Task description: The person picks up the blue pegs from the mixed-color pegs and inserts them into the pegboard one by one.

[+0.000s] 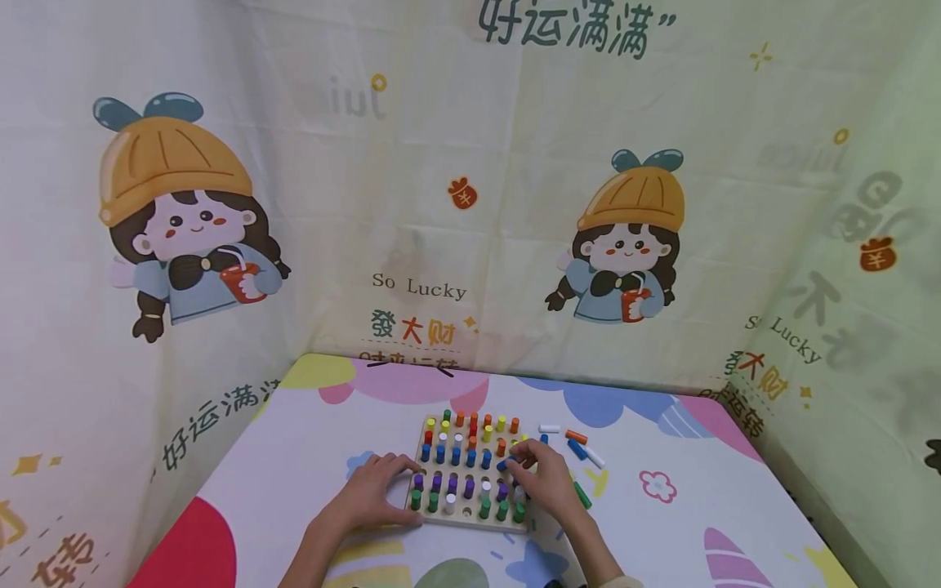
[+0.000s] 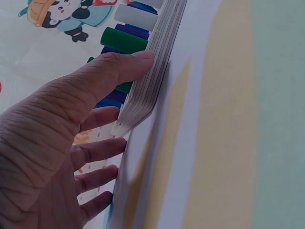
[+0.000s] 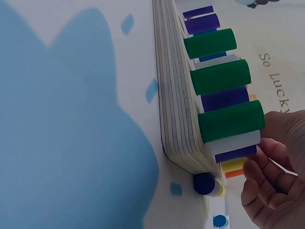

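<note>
Resting on the colourful tablecloth (image 1: 662, 531), near the middle of the table and close to the person, is a pale wooden peg board (image 1: 470, 520) whose edge shows thin stacked layers in both wrist views. Short round pegs stand upright in its holes, sorted roughly by row: green pegs (image 1: 502, 510) along the near edge, purple pegs (image 1: 452, 483) behind them, blue pegs (image 1: 456, 456) in the middle, then red, orange and yellow ones at the far side, with a few white pegs scattered among them. One or two holes in the near rows show bare.

The left hand (image 1: 375, 490) lies at the board's near left corner, its fingers straight and spread; in the left wrist view the thumb (image 2: 121, 67) presses against the board's layered edge while the other fingers lie flat beside it. It grips nothing.

The right hand (image 1: 540, 482) hovers over the right part of the board, fingers curled down among the pegs, with a blue peg (image 1: 503, 465) just at the fingertips. Whether the fingers actually pinch that peg cannot be told from these views.

To the right of the board, on the cloth, lie several loose pegs (image 1: 581, 445): white, orange, blue and green, all on their sides.
</note>
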The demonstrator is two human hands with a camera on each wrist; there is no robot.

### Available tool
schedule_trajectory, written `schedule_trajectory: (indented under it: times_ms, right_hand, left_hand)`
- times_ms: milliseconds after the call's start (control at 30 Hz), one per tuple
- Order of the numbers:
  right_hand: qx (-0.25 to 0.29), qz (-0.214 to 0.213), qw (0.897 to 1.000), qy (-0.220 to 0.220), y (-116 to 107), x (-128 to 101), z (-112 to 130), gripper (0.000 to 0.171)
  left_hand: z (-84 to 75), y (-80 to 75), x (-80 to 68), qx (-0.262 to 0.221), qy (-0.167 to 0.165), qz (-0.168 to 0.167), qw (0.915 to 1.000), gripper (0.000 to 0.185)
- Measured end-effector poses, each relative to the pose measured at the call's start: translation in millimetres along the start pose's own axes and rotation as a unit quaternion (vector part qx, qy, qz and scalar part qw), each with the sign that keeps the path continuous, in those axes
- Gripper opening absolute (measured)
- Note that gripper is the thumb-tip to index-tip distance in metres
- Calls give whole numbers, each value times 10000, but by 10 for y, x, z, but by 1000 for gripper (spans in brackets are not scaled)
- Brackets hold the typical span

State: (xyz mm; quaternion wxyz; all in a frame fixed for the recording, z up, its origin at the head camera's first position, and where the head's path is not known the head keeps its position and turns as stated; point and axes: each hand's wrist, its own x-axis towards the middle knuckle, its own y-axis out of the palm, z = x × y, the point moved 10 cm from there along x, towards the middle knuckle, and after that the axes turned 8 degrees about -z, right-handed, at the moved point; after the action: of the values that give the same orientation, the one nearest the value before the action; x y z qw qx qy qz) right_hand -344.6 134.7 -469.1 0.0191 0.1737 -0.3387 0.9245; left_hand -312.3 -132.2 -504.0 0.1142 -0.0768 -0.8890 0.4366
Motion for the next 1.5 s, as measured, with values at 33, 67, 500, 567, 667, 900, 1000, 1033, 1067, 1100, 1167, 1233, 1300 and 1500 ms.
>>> schedule_trajectory:
  times_ms: [33,67,500,567,667,900,1000,1033,1067,1100,1167,1233,1300,1500]
  right_hand:
    - [-11,-2,10000,1,5,5,5,17]
    - [-26,-11,10000,11,10,10,5,17]
    - [-29,30,9999,135,71,37,3,18]
    - [-34,37,9999,149,77,31,5,18]
    - [-10,8,9999,122,65,20,20,18]
    - [-17,-299,9996,7,-24,-14,6,14]
    - [51,-468,9988,123,-71,-25,-57,12]
    - [66,-521,9985,157,-89,-26,-74,11]
    - [63,-570,9981,216,-109,-29,-94,12]
    - [40,-616,9977,280,-129,-30,-118,13]
    - [-33,-713,9966,417,-171,-35,-159,15]
    - [-113,-808,9952,549,-215,-39,-193,16]
    - [-162,-906,9935,665,-252,-42,-227,18]
    - [-255,-1334,9871,845,-369,-48,-278,21]
  left_hand:
    - [-1,-2,-1,12,2,3,10000,68]
    - [-3,-4,-3,17,4,9,10000,68]
    - [25,17,7,-17,-107,65,9999,70]
    - [24,20,2,-26,-103,61,9999,70]
    - [21,17,-5,-19,-113,42,9999,70]
    - [9,14,-9,19,-91,34,10000,70]
    - [9,15,-8,33,-85,38,10000,70]
    - [9,14,-5,33,-82,38,10000,70]
    - [11,15,-4,33,-83,43,10000,70]
    - [11,14,-3,26,-83,44,10000,70]
    - [12,11,-3,10,-100,46,9999,70]
    - [14,11,-5,4,-103,45,9999,70]
    - [15,8,-7,-6,-110,41,9999,70]
    - [16,7,-13,-27,-132,39,9999,70]
